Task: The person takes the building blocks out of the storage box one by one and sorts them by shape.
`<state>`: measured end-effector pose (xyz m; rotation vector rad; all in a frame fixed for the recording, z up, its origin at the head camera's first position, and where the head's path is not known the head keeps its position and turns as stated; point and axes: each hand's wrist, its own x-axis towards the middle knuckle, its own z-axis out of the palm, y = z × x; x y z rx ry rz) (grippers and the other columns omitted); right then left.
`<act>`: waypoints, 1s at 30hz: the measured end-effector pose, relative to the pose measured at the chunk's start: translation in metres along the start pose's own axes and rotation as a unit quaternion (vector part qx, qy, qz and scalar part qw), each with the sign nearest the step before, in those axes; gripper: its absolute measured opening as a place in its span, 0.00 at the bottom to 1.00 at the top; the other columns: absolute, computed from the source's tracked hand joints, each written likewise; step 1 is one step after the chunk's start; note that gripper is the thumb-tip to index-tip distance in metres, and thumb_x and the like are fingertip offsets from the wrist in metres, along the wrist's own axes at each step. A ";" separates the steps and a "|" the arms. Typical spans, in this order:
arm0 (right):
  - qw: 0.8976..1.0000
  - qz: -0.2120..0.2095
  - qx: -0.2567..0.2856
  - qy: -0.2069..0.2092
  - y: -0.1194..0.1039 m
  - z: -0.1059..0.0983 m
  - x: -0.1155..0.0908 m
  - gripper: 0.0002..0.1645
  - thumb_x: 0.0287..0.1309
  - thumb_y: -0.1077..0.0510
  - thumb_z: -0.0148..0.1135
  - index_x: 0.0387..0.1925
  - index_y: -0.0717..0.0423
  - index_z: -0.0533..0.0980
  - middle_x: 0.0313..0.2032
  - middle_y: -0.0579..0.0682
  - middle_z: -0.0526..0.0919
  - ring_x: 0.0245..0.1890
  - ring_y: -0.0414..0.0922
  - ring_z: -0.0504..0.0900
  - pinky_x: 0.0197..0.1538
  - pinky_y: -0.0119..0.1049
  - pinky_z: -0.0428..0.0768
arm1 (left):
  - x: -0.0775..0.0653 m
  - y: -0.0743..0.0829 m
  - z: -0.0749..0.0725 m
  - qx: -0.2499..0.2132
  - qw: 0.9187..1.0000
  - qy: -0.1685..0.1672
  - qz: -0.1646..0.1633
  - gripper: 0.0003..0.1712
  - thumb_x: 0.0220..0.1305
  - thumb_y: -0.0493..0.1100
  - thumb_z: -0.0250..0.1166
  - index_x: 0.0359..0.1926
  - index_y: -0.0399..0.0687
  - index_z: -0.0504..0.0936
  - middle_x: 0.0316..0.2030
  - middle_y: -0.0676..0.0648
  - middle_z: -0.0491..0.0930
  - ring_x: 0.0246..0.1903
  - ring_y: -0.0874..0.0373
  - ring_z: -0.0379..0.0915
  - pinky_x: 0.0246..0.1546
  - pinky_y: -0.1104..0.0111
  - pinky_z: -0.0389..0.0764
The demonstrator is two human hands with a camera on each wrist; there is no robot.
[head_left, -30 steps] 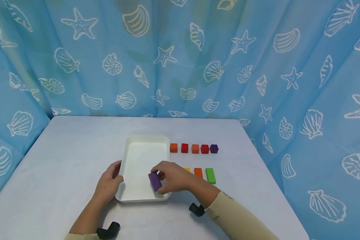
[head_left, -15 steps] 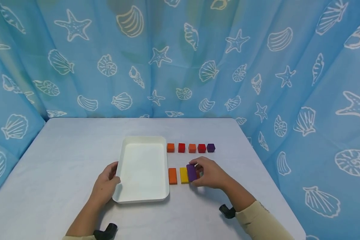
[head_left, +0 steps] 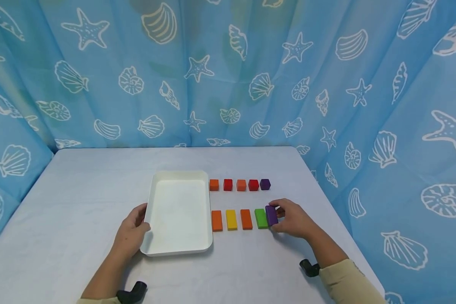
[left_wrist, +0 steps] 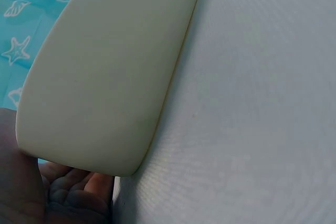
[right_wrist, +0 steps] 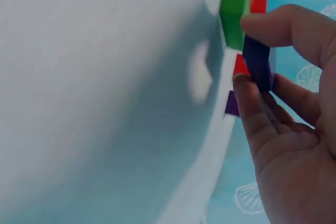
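My right hand (head_left: 293, 220) pinches a purple rectangular block (head_left: 271, 215) between thumb and fingers. That block overlaps the right side of a green block (head_left: 261, 218) in the head view. The right wrist view shows the purple block (right_wrist: 259, 64) upright between thumb and fingertips, close to the green block (right_wrist: 234, 13). With thumb and fingers at its left side, my left hand (head_left: 130, 233) grips a white tray (head_left: 148, 249). From the left wrist, the tray's outer wall (left_wrist: 105, 77) fills much of the view, the fingers (left_wrist: 73, 195) partly hidden behind it.
An orange block (head_left: 217, 221), a yellow block (head_left: 232, 220) and another orange block (head_left: 246, 219) line up between tray and green block. Behind them runs a row of small cubes, from an orange cube (head_left: 214, 185) to a purple cube (head_left: 265, 184). A shell-print curtain (head_left: 213, 84) borders the table.
My right hand has carried the purple block from over the tray rightward, past the yellow and orange blocks, to the green block's right side. My left hand stays at the tray.
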<state>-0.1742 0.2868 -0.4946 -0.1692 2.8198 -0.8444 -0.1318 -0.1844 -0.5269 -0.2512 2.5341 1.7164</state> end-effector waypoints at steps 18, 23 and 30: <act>1.000 0.000 0.008 -0.026 0.020 0.002 0.004 0.41 0.52 0.62 0.80 0.69 0.57 0.76 0.57 0.55 0.77 0.51 0.51 0.77 0.57 0.49 0.86 | -0.002 0.002 0.002 0.007 1.000 0.003 0.004 0.41 0.70 0.32 0.51 0.83 0.35 0.55 0.80 0.34 0.58 0.80 0.38 0.51 0.78 0.45 0.58; 1.000 -0.005 0.005 -0.024 0.019 0.003 0.005 0.40 0.52 0.62 0.81 0.68 0.56 0.77 0.57 0.55 0.78 0.51 0.51 0.77 0.57 0.50 0.86 | -0.002 0.001 -0.001 0.006 1.000 0.000 0.002 0.41 0.69 0.32 0.51 0.83 0.35 0.55 0.81 0.33 0.57 0.80 0.37 0.50 0.78 0.45 0.57; 0.999 0.002 0.027 -0.032 0.019 0.006 0.009 0.47 0.52 0.61 0.80 0.73 0.54 0.72 0.58 0.55 0.76 0.52 0.52 0.77 0.58 0.50 0.86 | -0.001 -0.003 -0.004 0.005 1.000 0.002 -0.003 0.42 0.68 0.31 0.51 0.83 0.35 0.55 0.80 0.33 0.57 0.80 0.37 0.51 0.78 0.45 0.57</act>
